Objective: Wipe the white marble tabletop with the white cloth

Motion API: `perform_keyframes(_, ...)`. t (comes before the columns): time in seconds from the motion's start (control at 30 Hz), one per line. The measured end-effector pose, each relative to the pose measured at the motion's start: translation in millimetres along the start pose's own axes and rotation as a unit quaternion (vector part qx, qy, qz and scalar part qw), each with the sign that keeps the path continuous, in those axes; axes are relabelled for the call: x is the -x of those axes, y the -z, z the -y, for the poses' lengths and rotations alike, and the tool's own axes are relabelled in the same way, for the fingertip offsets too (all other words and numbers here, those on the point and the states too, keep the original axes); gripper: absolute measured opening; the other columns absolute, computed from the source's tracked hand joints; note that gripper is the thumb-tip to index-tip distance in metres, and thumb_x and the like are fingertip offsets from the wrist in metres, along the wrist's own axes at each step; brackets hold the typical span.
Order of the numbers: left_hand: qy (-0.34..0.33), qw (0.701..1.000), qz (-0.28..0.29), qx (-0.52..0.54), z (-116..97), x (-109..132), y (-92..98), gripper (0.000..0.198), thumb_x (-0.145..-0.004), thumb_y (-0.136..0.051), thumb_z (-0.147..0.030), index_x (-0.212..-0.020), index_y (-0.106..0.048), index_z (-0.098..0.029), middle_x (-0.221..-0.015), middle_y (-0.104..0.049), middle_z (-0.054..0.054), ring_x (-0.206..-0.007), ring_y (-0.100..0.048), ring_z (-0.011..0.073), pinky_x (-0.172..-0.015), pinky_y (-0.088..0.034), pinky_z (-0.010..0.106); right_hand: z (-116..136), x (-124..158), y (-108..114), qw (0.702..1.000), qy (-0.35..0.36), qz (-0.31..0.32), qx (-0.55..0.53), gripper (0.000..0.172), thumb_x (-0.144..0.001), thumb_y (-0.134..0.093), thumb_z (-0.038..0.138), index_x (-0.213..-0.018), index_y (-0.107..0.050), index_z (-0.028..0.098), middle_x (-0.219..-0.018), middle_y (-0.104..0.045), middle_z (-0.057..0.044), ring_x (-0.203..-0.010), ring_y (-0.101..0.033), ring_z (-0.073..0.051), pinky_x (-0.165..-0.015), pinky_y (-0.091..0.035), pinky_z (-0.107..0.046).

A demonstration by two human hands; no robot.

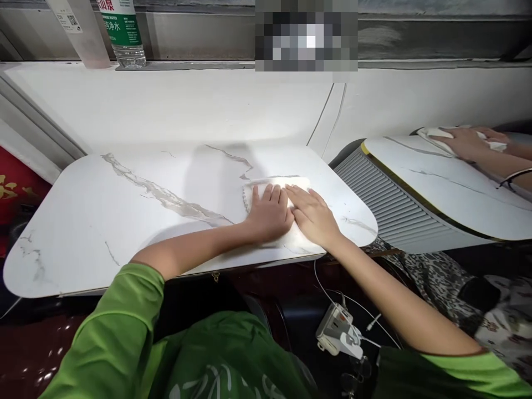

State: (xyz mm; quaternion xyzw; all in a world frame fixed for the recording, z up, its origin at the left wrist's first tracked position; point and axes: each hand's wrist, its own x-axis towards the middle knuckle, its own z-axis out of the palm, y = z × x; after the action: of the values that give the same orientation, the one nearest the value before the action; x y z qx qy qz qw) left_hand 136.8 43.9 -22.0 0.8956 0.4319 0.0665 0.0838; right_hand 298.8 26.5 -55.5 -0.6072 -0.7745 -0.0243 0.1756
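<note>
A white cloth (286, 185) lies flat on the right part of a white marble-patterned table (124, 210). My left hand (268, 213) rests palm down on the cloth, fingers stretched out. My right hand (313, 216) lies flat beside it on the same cloth, fingers spread and touching the left hand's fingers. Both arms wear green sleeves. Most of the cloth is hidden under the hands.
A second marble table (440, 183) stands at the right, where another person's hand (465, 141) presses a white cloth (494, 145). A water bottle (122, 33) stands on the back ledge. A white device with cables (338, 332) lies below the table edge.
</note>
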Motion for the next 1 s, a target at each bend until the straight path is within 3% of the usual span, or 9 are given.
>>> perform_keyframes(0.17,-0.001,0.999,0.032,0.006,-6.7,33.0,7.4,0.061,-0.105,-0.029,-0.029,-0.158,-0.029,-0.001,-0.167,-0.026,0.017,-0.157,-0.021,0.0294,-0.129,-0.013,0.056,14.9,22.4,15.7,0.996,0.063,0.058,0.033,0.062,-0.098,-0.032,0.028,-0.159,-0.037,0.024,-0.159,-0.043,-0.006,-0.149,-0.040,-0.025,-0.122,-0.037,-0.056)
perform_keyframes(0.37,0.005,0.999,0.040,0.005,-2.7,24.0,9.3,0.060,-0.104,-0.029,-0.027,-0.157,-0.030,0.001,-0.167,-0.026,0.018,-0.157,-0.020,0.0301,-0.129,-0.013,0.057,9.7,7.4,13.5,0.993,0.080,0.069,0.043,0.060,-0.098,-0.028,0.026,-0.154,-0.044,0.014,-0.160,-0.042,-0.010,-0.150,-0.039,-0.027,-0.122,-0.036,-0.055)
perform_keyframes(0.53,0.024,0.999,0.038,0.007,19.3,-8.2,11.1,0.060,-0.104,-0.028,-0.028,-0.158,-0.029,0.001,-0.166,-0.027,0.021,-0.157,-0.019,0.0316,-0.129,-0.015,0.053,2.4,-28.6,0.1,0.995,0.065,0.064,0.036,0.059,-0.098,-0.027,0.026,-0.152,-0.047,0.015,-0.158,-0.045,-0.010,-0.149,-0.041,-0.026,-0.123,-0.035,-0.054)
perform_keyframes(0.77,0.039,0.999,0.023,0.025,71.1,-73.1,17.6,0.059,-0.104,-0.025,-0.024,-0.159,-0.028,-0.003,-0.168,-0.027,0.017,-0.158,-0.018,0.0265,-0.129,-0.010,0.048,-17.1,-113.5,-21.2,0.994,0.063,0.072,0.044,0.061,-0.097,-0.029,0.027,-0.151,-0.047,0.008,-0.159,-0.043,-0.014,-0.148,-0.040,-0.030,-0.122,-0.034,-0.052)
perform_keyframes(1.0,0.042,0.999,0.001,0.035,109.2,-122.9,17.5,0.057,-0.103,-0.026,-0.024,-0.156,-0.035,-0.007,-0.166,-0.031,0.016,-0.157,-0.023,0.0242,-0.130,-0.009,0.047,-20.3,-165.0,-38.7,0.999,0.014,0.010,0.039,0.054,-0.093,-0.032,0.021,-0.140,-0.058,0.012,-0.149,-0.056,-0.015,-0.138,-0.052,-0.030,-0.114,-0.040,-0.051)
